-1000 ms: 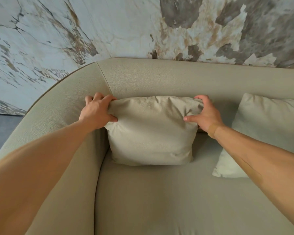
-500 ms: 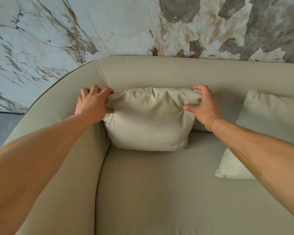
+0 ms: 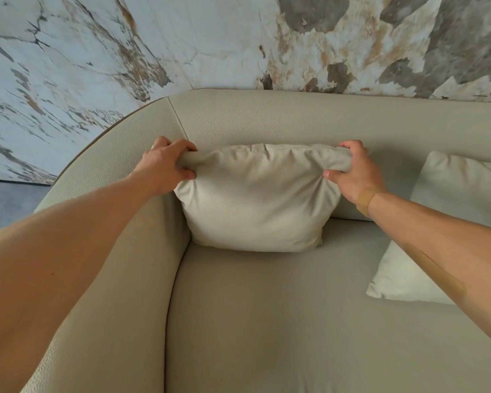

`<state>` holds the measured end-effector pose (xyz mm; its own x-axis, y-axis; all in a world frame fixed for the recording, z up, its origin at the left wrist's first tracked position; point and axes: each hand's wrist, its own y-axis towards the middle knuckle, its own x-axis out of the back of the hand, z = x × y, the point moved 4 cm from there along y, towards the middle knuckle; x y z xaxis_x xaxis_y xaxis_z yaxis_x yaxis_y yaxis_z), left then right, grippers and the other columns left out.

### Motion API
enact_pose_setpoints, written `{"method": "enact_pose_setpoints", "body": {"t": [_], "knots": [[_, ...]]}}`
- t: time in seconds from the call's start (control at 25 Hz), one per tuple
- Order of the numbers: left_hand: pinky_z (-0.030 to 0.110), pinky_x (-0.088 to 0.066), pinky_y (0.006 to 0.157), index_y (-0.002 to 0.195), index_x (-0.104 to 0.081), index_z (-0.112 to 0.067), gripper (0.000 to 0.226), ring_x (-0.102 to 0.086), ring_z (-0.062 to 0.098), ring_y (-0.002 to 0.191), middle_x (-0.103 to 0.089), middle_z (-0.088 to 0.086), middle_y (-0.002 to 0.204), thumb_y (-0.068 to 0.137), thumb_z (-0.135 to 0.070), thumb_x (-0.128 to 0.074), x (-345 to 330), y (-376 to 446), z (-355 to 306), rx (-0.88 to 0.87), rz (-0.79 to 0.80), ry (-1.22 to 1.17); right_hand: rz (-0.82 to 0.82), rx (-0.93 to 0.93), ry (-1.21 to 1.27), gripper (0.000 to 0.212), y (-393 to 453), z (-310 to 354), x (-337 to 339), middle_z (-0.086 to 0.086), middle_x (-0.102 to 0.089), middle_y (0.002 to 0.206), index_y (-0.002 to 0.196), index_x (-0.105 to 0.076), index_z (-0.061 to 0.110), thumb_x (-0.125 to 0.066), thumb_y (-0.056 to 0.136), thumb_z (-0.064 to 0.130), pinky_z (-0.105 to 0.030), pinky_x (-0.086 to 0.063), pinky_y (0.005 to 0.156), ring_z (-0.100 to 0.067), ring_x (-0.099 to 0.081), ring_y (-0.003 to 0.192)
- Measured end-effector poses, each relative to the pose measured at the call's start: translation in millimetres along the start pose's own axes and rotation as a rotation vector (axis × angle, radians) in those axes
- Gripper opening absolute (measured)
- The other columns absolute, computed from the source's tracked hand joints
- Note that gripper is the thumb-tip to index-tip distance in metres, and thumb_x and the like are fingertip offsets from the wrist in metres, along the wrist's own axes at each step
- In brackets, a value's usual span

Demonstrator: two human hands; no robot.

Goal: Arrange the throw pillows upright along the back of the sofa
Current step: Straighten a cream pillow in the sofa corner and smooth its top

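A beige throw pillow [image 3: 255,199] stands upright in the sofa's left corner, its back against the sofa backrest [image 3: 295,117] and its bottom edge on the seat. My left hand [image 3: 165,163] grips its top left corner. My right hand [image 3: 355,171] grips its top right corner, fingers over the top edge and thumb on the front. A second, paler throw pillow [image 3: 448,211] leans against the backrest at the right, partly hidden by my right forearm and cut off by the frame edge.
The beige sofa's curved left arm [image 3: 119,171] wraps round beside the held pillow. The seat cushion [image 3: 281,321] stretches bare in front. A marbled wall [image 3: 182,43] rises behind the backrest. Grey floor [image 3: 3,202] shows at the far left.
The pillow has moved back and up against the backrest and stands more upright. Both hands stayed on its top corners, moving with it.
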<state>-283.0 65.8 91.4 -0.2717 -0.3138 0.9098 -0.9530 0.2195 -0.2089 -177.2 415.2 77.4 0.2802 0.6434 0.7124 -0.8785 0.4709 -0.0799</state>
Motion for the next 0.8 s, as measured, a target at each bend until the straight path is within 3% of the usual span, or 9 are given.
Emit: {"method": "enact_pose_setpoints", "body": {"t": [0.16, 0.4, 0.8], "knots": [[0.053, -0.044, 0.097, 0.124, -0.051, -0.039, 0.047, -0.047, 0.038, 0.113, -0.040, 0.004, 0.118, 0.083, -0.028, -0.072, 7, 0, -5, -0.017, -0.047, -0.032, -0.023, 0.008, -0.010, 0.054, -3, 10, 7, -0.010, -0.058, 0.123, 0.130, -0.046, 0.020, -0.071, 0.082, 0.016, -0.025, -0.036, 0.083, -0.030, -0.054, 0.113], [0.054, -0.045, 0.097, 0.122, -0.049, -0.041, 0.045, -0.047, 0.040, 0.114, -0.040, 0.008, 0.123, 0.084, -0.031, -0.070, 4, 2, 0, 0.015, -0.024, -0.020, 0.007, -0.008, -0.071, 0.058, 2, 16, 7, -0.011, -0.058, 0.126, 0.131, -0.045, 0.022, -0.073, 0.080, 0.019, -0.031, -0.041, 0.092, -0.032, -0.054, 0.115], [0.041, -0.044, 0.087, 0.125, -0.051, -0.036, 0.043, -0.049, 0.036, 0.111, -0.042, 0.010, 0.127, 0.086, -0.027, -0.069, 7, 0, -7, 0.012, -0.020, 0.014, 0.020, -0.023, -0.067, 0.057, -4, 14, 7, -0.010, -0.056, 0.127, 0.132, -0.045, 0.021, -0.071, 0.082, 0.017, -0.029, -0.039, 0.092, -0.031, -0.052, 0.117]]}}
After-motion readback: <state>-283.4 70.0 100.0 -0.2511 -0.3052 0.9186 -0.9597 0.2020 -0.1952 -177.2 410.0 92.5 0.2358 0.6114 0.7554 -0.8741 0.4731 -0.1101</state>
